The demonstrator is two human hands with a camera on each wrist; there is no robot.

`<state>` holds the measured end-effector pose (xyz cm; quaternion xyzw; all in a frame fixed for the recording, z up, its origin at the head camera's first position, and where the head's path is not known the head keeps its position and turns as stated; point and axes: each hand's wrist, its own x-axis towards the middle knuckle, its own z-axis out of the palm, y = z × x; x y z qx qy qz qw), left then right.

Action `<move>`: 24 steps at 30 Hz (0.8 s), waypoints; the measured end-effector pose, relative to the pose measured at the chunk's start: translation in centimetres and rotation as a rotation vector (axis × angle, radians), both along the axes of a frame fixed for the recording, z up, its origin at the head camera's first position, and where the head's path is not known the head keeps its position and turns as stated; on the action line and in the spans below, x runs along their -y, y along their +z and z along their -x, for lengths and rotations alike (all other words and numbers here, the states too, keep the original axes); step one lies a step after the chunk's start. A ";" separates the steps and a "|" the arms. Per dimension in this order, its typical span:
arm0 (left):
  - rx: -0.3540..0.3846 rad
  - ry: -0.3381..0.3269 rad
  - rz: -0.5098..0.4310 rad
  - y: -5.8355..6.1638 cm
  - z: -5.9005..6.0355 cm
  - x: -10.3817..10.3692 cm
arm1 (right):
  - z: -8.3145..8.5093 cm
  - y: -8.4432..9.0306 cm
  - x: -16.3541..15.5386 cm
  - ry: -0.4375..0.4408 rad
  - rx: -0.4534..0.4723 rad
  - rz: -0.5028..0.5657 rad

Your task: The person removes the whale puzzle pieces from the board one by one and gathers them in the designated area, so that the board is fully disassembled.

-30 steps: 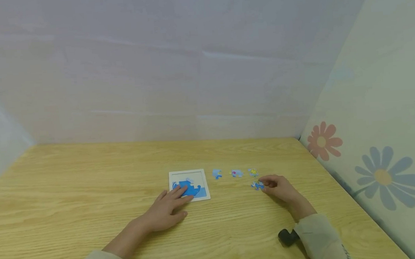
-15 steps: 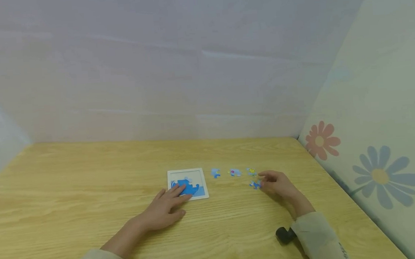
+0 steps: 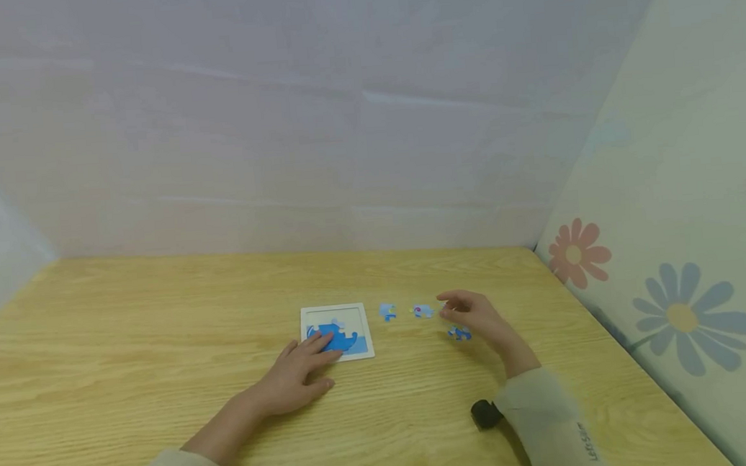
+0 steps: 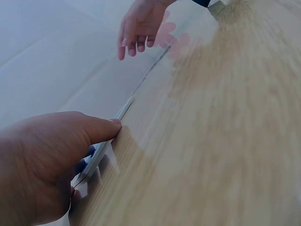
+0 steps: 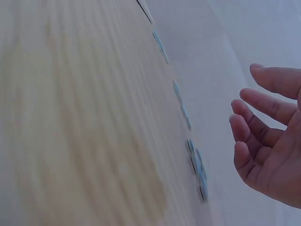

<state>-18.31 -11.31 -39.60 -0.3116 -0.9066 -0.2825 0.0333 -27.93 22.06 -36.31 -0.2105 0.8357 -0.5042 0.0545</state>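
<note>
Here, on the wooden counter (image 3: 161, 363): one white puzzle frame (image 3: 336, 331), partly filled with blue pieces, and beside it, to the right, loose puzzle pieces. Three visible now: one pale blue piece (image 3: 388, 311) just beside the frame, one piece with a pink spot (image 3: 423, 310) further right, and one darker blue piece (image 3: 459, 333) nearer the front edge, below the right hand. Any piece beneath that hand: hidden, cannot tell.

Left hand (image 3: 297, 377): flat on the counter, palm down, fingers straight, fingertips resting on the frame's lower left corner and its blue pieces; grip released, nothing clasped.

Right hand (image 3: 474, 314): raised slightly above the counter, hovering just right of the pink-spotted piece, fingers loosely bent and spread, as in the right wrist view (image 5: 268, 141); grip released, holding nothing.
</note>
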 end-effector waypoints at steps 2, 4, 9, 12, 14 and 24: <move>-0.002 0.001 -0.001 0.0 0.0 0.0 | 0.0 0.2 1.0 0.015 -0.010 0.010; -0.001 0.005 -0.001 0.0 0.1 -0.1 | -0.1 0.5 2.1 0.028 -0.015 0.018; -0.024 0.016 -0.009 0.1 0.1 -0.1 | -0.8 1.7 5.1 0.107 -0.036 0.038; -0.049 0.016 -0.023 0.1 0.2 -0.2 | -1.4 2.5 6.9 0.149 -0.031 0.046; -0.059 0.018 -0.027 0.2 0.2 -0.2 | -1.7 2.8 8.0 0.156 -0.022 0.040; -0.073 0.092 -0.057 0.0 0.5 -0.1 | -2.1 2.4 12.1 0.164 0.029 0.001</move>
